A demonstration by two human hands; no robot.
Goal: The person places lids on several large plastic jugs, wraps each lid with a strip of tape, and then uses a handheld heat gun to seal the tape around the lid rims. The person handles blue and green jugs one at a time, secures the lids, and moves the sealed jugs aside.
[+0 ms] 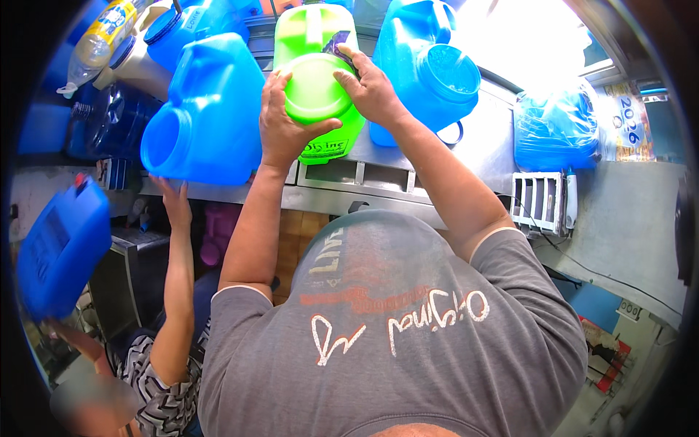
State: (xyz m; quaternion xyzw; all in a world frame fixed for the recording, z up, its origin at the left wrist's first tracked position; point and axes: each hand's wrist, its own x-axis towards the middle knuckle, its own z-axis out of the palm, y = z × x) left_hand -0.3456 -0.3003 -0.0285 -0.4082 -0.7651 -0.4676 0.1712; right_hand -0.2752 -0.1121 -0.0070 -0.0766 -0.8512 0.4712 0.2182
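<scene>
Green jug lid [314,89]: left hand [282,130] cupped round its rim, right hand [377,91] half-closed, holding dark cloth [336,41].

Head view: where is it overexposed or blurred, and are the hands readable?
Head view: glare blows out the upper right, above the blue bag; the co-worker's head at lower left is a smooth blur; the left hand and right hand, at the lime-green lid, look clear.

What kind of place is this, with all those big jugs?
Maybe a water-filling shop or a workroom, but I can't be sure. There's a big green jug with a wide lid, an open blue jug beside it, and a long metal counter.
</scene>
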